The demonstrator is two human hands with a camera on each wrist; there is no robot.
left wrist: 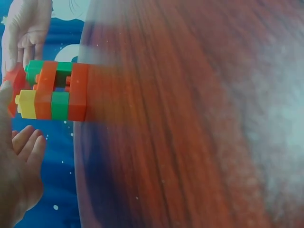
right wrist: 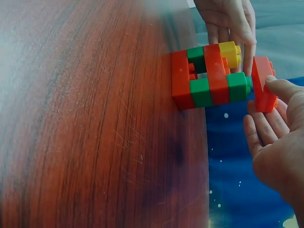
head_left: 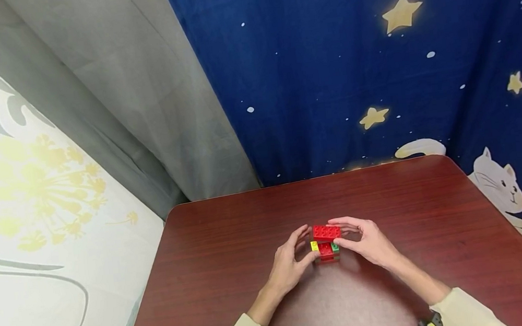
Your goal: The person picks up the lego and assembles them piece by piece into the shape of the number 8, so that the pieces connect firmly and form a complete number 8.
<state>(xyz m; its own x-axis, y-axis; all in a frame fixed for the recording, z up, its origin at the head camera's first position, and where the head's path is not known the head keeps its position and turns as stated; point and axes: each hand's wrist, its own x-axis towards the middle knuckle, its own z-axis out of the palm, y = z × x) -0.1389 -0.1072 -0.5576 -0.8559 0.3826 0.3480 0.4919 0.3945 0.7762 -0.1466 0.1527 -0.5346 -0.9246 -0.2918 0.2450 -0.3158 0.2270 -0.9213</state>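
A block tower stands on the table: a red bottom brick (right wrist: pixel 181 78), small green bricks on it, another red brick (right wrist: pixel 216 73) across them, and a yellow brick (right wrist: pixel 228 53) and a green brick (right wrist: pixel 238 87) at opposite ends on top. Just above these, my right hand (head_left: pixel 374 244) pinches a loose red eight-stud brick (head_left: pixel 326 231) by its right end, thumb in front and fingers behind. At the tower's left side my left hand (head_left: pixel 285 268) is spread, its thumb close by the yellow brick and its fingers behind, gripping nothing.
The dark red wooden table (head_left: pixel 230 239) extends around the tower. Behind it hang a grey curtain (head_left: pixel 141 90) and a blue star-patterned curtain (head_left: pixel 309 74). A white floral cloth (head_left: pixel 65 287) is at the left.
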